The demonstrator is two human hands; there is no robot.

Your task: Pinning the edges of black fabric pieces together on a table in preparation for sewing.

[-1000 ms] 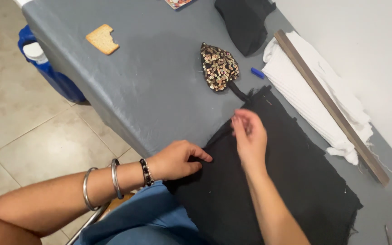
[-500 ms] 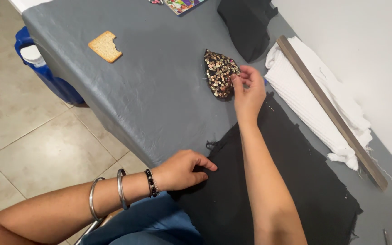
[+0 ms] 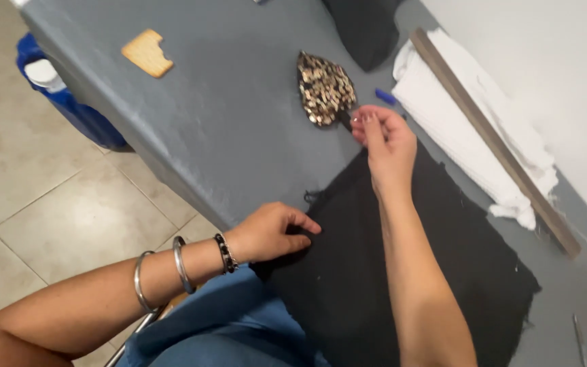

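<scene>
A black cloth lies spread over the near corner of a grey table. My left hand, with bangles and a beaded bracelet at the wrist, presses down on the cloth's near left edge. My right hand reaches past the cloth's far edge, and its fingertips pinch the black tip of a leaf-shaped sequinned patch in gold and black. The patch lies flat on the table.
A long wooden ruler lies across folded white cloth at the right. A blue pen sits beside it, a dark cloth bundle at the far edge, a tan bitten-looking piece far left. A blue container stands on the tiled floor.
My right hand has left the black cloth, travelled away from me to the sequinned patch and taken its tip. My left hand has stayed on the cloth's edge.
</scene>
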